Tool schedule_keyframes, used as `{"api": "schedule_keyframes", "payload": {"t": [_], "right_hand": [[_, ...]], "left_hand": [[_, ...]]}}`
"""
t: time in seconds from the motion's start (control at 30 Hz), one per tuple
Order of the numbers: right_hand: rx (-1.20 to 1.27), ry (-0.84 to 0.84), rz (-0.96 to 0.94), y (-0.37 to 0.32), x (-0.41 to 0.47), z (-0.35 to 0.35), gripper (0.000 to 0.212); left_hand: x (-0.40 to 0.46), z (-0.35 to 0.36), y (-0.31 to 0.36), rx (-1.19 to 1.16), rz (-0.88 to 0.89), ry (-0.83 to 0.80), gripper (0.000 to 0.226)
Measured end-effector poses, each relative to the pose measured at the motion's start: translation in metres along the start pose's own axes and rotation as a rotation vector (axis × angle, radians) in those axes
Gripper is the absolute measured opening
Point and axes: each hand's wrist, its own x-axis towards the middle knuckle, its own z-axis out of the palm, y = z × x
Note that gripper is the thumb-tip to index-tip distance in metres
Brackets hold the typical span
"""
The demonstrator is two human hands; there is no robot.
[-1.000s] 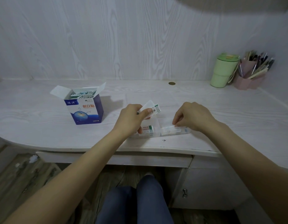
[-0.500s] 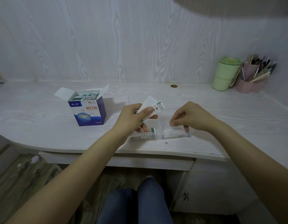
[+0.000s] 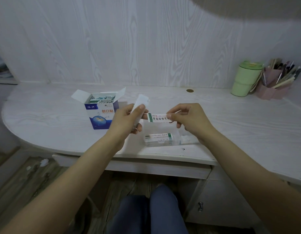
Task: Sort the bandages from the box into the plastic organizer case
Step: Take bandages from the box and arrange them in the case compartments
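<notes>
Head cam, looking down at desk (image 3: 45, 119). L hand (image 3: 127, 120) curled round a small stack of white strips (image 3: 141, 103), thumb on top, stack sticking up past my knuckles. R hand (image 3: 188, 119) pinching one bandage (image 3: 157, 117) by its right end, thumb + forefinger closed on it; its left end sits just beside the L thumb, can't tell if touching. Bandage hangs flat, print up, above the clear case (image 3: 163, 141).

Case lies on desk near front edge, a few bandages (image 3: 159, 136) already in its left compartment. Right side of case partly hidden under my R wrist. Box (image 3: 100, 114) stands open to the left, well apart from case, more wrappers inside.

Risks, my guess:
- Pinch is only at one end, so the strip could swing or slip when lowered and land across the divider.
- L stack held loosely, upper strips fanned; any tilt may spill them.
- Case is light, close to desk edge; a nudge from R wrist could push it off.
</notes>
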Motion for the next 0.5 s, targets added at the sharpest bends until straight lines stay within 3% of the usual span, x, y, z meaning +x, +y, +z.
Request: {"api": "schedule_keyframes", "payload": {"t": [0.13,0.5], "right_hand": [[-0.126,0.029,0.030,0.009,-0.001,0.008,0.009],[-0.718,-0.057,-0.030,0.009,-0.009,0.024,0.009]], "left_hand": [[0.000,-0.014,-0.004,-0.009,-0.016,0.085,0.016],[-0.003,-0.015,-0.006,-0.042,-0.004,0.010,0.009]]}}
